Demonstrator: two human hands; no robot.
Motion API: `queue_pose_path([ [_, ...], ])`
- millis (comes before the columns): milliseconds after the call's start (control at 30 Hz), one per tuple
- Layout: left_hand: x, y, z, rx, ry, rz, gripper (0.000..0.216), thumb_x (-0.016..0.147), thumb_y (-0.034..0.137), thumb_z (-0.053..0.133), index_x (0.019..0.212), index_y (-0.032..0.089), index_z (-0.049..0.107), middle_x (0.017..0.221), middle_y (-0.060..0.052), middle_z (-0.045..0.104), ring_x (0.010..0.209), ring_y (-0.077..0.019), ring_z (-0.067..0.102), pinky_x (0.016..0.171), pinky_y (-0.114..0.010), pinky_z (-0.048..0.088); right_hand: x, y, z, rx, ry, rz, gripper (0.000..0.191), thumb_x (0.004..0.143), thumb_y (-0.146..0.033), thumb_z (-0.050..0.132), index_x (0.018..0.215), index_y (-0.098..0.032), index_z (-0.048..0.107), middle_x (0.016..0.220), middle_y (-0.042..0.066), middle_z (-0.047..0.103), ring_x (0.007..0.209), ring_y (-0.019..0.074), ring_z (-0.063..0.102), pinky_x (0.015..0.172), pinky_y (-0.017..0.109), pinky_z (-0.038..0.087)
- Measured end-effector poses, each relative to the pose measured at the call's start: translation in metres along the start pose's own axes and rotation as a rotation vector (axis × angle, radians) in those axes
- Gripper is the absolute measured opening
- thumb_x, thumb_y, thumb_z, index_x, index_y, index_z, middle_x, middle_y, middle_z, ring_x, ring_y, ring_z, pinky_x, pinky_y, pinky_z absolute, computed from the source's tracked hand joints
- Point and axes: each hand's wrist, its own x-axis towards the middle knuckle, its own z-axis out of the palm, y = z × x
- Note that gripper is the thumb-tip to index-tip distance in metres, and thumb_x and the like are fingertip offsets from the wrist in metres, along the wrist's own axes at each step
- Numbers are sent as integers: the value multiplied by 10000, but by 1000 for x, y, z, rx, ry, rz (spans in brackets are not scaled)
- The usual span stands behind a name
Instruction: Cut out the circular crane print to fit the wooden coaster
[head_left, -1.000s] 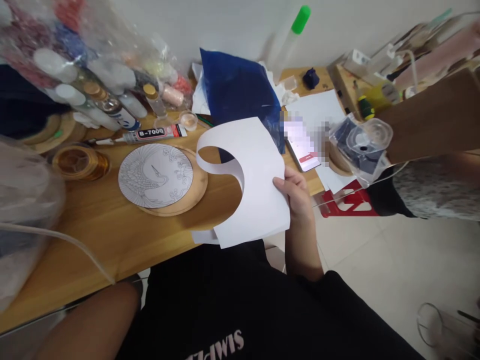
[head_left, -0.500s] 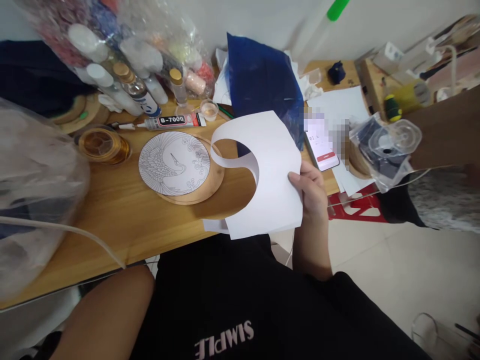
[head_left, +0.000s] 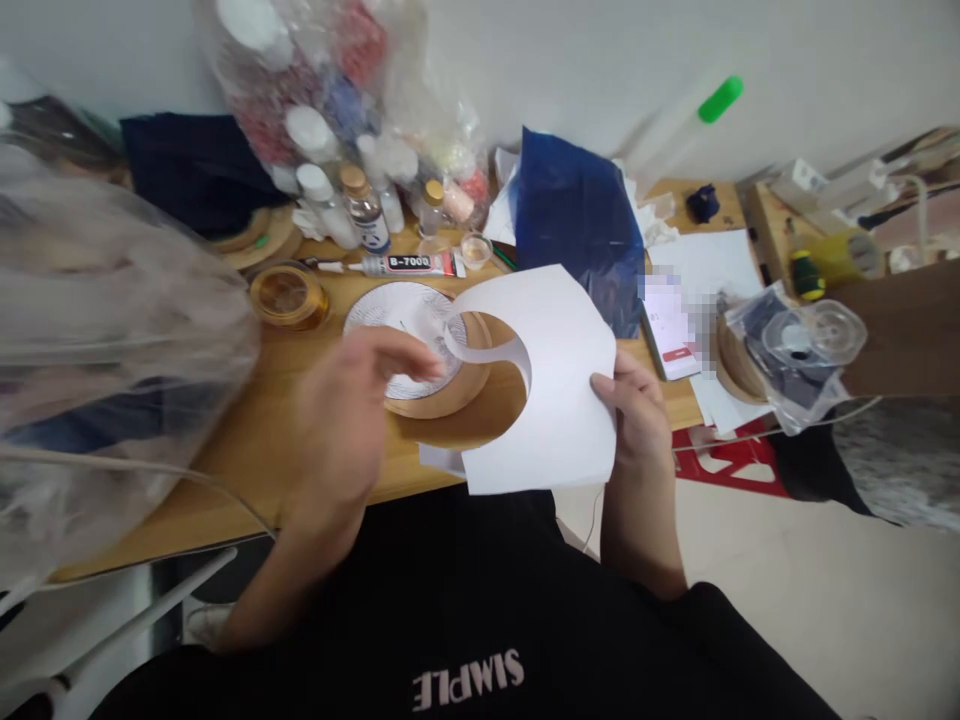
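My right hand (head_left: 636,408) pinches the right edge of a white paper sheet (head_left: 566,410) with a large round piece cut out of it. A thin curled strip of the sheet bridges the left side of the opening. Smeared by motion, my left hand (head_left: 349,410) hovers over the table with its fingers stretched to the right, and nothing shows in it. Partly behind it lies a round paper cutout (head_left: 390,300) printed with a line-drawn crane. The cutout rests off-centre on a round wooden piece (head_left: 472,375).
Behind the cutout lies a B-7000 glue tube (head_left: 412,264), beside a spool of golden wire (head_left: 289,296). Small bottles (head_left: 367,212) and a blue plastic sheet (head_left: 574,220) stand farther back. A phone (head_left: 673,325) lies right; a clear plastic bag (head_left: 135,330) bulges at left.
My left hand has come into view from the lower left and now partly covers the crane cutout. The right hand still holds the cut sheet. The whole view has shifted.
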Motion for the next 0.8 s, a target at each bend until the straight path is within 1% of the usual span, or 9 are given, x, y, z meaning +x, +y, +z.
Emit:
queue_pose_path([
  [67, 6, 0, -2, 172, -86, 111, 253, 891, 331, 564, 763, 160, 700, 819, -27, 682, 861, -160, 604, 842, -263, 453, 1, 3, 7, -29, -80, 17, 174, 713, -279, 692, 886, -291, 705, 759, -27, 704, 635, 147, 647, 548, 262, 521],
  [100, 8, -1, -2, 248, -153, 123, 239, 866, 309, 601, 707, 161, 700, 739, -17, 670, 806, -153, 603, 795, -243, 451, 0, 3, 11, -56, -123, 23, 162, 724, -284, 699, 886, -289, 702, 761, -26, 701, 631, 141, 640, 542, 252, 517],
  [200, 11, -2, -4, 280, -292, 32, 89, 766, 247, 711, 792, 162, 707, 709, -8, 662, 717, -157, 607, 665, -241, 462, 0, 2, 22, -146, -219, 21, 202, 746, -275, 711, 946, -273, 683, 818, -17, 700, 665, 142, 638, 546, 244, 523],
  [233, 11, -2, -5, 266, -308, -1, 130, 750, 225, 724, 864, 164, 704, 733, -13, 672, 719, -164, 618, 647, -242, 468, 0, 0, 26, -166, -237, 21, 232, 753, -272, 708, 982, -267, 670, 846, -11, 701, 684, 148, 642, 552, 248, 530],
  [333, 9, -2, -7, 240, -328, -51, 273, 766, 193, 700, 1036, 167, 663, 755, -31, 701, 682, -176, 650, 600, -252, 489, 0, -3, 33, -178, -288, 35, 283, 782, -278, 687, 1059, -262, 635, 891, 0, 700, 716, 161, 657, 567, 261, 548],
  [433, 11, -2, -10, 256, -311, -63, 286, 786, 196, 674, 1069, 165, 648, 725, -35, 708, 603, -164, 645, 548, -247, 485, 1, -4, 34, -172, -327, 80, 275, 807, -289, 663, 1079, -263, 628, 886, 5, 698, 716, 164, 661, 571, 264, 551],
  [567, 17, -6, -14, 244, -313, -63, 227, 776, 194, 679, 1000, 160, 680, 747, -38, 711, 632, -153, 647, 598, -256, 498, 2, 1, 29, -153, -317, 85, 273, 821, -283, 655, 1094, -275, 644, 866, -2, 695, 682, 143, 643, 549, 239, 526],
  [667, 21, -11, -17, 219, -353, -91, 170, 764, 215, 690, 924, 157, 702, 750, -36, 700, 643, -150, 639, 613, -263, 492, 2, 7, 24, -130, -276, 74, 178, 820, -273, 660, 994, -289, 692, 816, -25, 686, 654, 123, 624, 542, 225, 503],
  [800, 24, -13, -18, 264, -313, -105, 91, 742, 226, 710, 727, 136, 716, 621, -17, 651, 540, -117, 566, 560, -236, 448, 3, 12, 18, -129, -235, 99, 117, 799, -279, 676, 900, -276, 735, 745, -23, 688, 637, 137, 621, 567, 257, 498],
])
